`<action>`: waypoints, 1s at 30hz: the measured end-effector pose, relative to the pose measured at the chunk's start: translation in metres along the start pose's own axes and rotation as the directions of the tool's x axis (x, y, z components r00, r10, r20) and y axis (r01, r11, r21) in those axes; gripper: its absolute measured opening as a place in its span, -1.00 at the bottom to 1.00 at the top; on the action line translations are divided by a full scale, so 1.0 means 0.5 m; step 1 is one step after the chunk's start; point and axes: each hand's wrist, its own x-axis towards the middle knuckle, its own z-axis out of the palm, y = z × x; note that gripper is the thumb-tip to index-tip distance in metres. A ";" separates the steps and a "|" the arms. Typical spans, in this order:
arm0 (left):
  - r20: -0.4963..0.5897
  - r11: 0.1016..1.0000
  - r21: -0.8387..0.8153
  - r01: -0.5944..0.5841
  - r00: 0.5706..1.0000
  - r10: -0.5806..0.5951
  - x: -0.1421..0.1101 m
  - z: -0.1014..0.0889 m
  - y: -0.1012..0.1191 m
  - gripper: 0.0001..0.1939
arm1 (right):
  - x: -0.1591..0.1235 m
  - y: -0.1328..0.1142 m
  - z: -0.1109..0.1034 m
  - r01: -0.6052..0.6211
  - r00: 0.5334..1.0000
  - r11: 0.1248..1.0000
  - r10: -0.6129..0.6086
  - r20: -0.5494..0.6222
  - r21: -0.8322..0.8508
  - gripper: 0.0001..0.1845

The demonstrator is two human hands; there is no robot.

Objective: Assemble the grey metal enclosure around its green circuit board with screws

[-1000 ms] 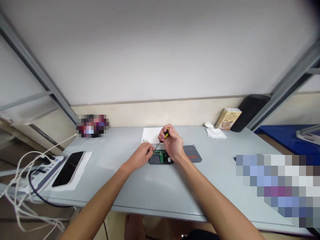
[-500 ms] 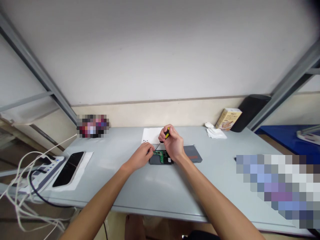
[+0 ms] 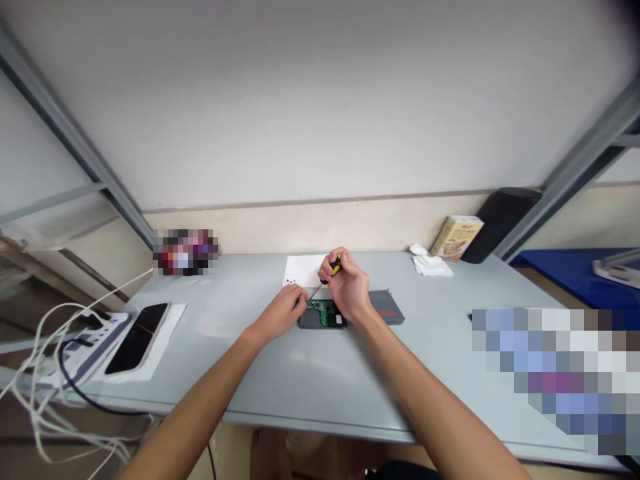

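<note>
My right hand (image 3: 349,283) is wrapped round the yellow and black handle of a screwdriver (image 3: 337,265). The thin shaft slants down and left to the upper left corner of an opened electronic device (image 3: 311,319). That device lies flat, with a green circuit board (image 3: 324,312) showing inside a dark grey case. My left hand (image 3: 287,309) is closed at the same corner, its fingertips beside the screwdriver's tip. They hide the tip, and I cannot tell whether they touch the shaft. Right of the device, partly behind my right wrist, rests a flat grey cover (image 3: 387,308).
Behind my hands lies a white paper (image 3: 305,269) with several small dark screws (image 3: 291,281) on it. Crumpled tissue (image 3: 431,265), a yellow box (image 3: 457,238) and a black cylinder (image 3: 503,223) stand at the back right. To the left are a phone (image 3: 137,339) and a power strip (image 3: 95,350) with tangled cables.
My right hand and the screwdriver handle have shifted very slightly to the right. My left hand and the device look nearly the same.
</note>
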 end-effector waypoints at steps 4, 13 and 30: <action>-0.014 1.000 0.010 0.009 1.000 -0.008 -0.001 0.000 0.000 -0.79 | 0.001 -0.001 0.001 -0.016 1.000 1.000 0.017 -0.007 0.011 -0.69; -0.008 1.000 0.002 -0.005 1.000 0.005 -0.002 0.000 -0.003 -0.77 | 0.001 -0.007 0.000 -0.026 1.000 1.000 0.026 -0.014 0.007 -0.70; -0.014 1.000 -0.003 0.006 1.000 -0.006 -0.002 -0.002 0.003 -0.80 | 0.000 -0.005 0.003 -0.039 0.999 0.999 0.040 0.003 -0.008 -0.71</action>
